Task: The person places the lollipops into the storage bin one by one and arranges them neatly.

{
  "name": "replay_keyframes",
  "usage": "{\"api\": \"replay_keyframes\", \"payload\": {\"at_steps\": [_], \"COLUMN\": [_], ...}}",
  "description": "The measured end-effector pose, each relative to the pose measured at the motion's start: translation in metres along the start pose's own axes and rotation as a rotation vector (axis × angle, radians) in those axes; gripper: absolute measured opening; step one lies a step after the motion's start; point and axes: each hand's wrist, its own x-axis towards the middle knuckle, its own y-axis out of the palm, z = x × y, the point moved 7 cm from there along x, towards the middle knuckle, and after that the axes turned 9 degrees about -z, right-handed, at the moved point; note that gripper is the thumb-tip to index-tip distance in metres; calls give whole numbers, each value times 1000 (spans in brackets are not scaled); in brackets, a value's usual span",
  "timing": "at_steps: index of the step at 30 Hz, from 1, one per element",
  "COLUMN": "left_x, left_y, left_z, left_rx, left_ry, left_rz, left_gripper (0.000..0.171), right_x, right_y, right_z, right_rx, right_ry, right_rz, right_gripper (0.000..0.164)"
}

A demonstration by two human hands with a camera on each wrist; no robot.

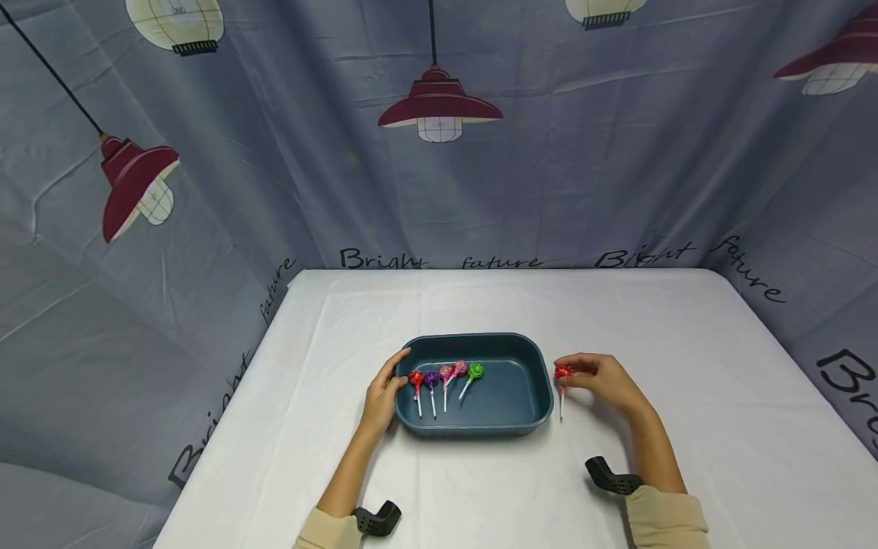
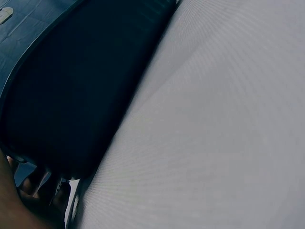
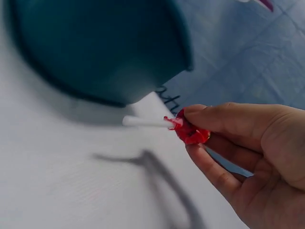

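My right hand pinches a red-wrapped lollipop by its head, just off the right end of a dark teal tray. In the right wrist view, thumb and fingertips hold the red wrapper, and the white stick points away from the hand. My left hand grips the tray's left end, thumb over the rim. Inside the tray's left half lie a red lollipop, a purple one, two pink ones and a green one. The left wrist view shows the tray's dark side.
A white cloth covers the table. Grey-blue curtains with printed lamps and lettering stand behind and at both sides. Each wrist wears a black device, the left one and the right one.
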Motion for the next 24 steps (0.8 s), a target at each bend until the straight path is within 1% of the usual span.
{"api": "replay_keyframes", "payload": {"at_steps": [1,5,11,14,18,21,24], "left_x": [0,0,0,0,1,1,1], "left_y": [0,0,1,1,1,1,1], "left_z": [0,-1,-2,-3,-3,-3,-2], "left_rx": [1,3,7,0,-9,-8,-3], "left_ry": [0,-1,3,8,19,20,14], "left_rz": [-2,-6,-2,-1,3,2,0], "left_gripper": [46,45,46,46,46,46,46], "right_x": [0,0,2,4,8,11,16], "right_y": [-2,-9,-8,-1,14,28,43], "right_z": [2,18,49,65,82,91,95], "right_rx": [10,45,108,132,163,169,157], "right_ry": [5,-32,-98,-131,-139,-137,-142], "right_rz": [-13,-38,-38,-9,41,68,92], "right_gripper": [40,41,41,40,39,38,36]}}
